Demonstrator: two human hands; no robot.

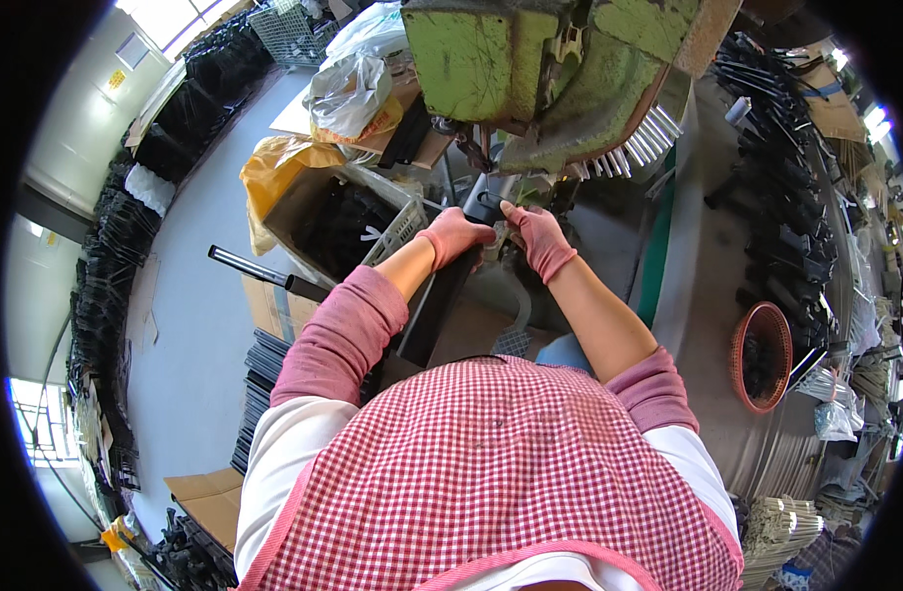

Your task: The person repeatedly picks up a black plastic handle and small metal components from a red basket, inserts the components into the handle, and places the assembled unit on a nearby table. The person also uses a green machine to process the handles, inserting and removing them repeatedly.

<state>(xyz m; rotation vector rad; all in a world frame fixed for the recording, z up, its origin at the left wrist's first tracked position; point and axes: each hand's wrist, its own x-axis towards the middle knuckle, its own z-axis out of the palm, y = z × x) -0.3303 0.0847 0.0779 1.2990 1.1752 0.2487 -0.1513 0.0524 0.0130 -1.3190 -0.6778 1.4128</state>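
Observation:
Both my hands wear pink gloves and are in front of a worn green machine (481, 69), below its head. My left hand (455, 237) is closed at the upper end of a long black bar (440, 300); what its fingers hold is hidden. Close on its right, my right hand (538, 238) pinches a small dark, thin loop-shaped piece (490, 198) between thumb and finger. This piece lies against a grey metal cylinder (484, 187) beneath the machine's tool. A foot pedal (512, 342) shows below my hands.
Left of my hands stands a crate (408, 225) of black parts with a yellow bag (276, 182) over its side. A black-and-silver tube (255, 266) juts out leftward. Metal rods (634, 143) project at the machine's right. An orange basket (763, 357) of dark parts stands on the right.

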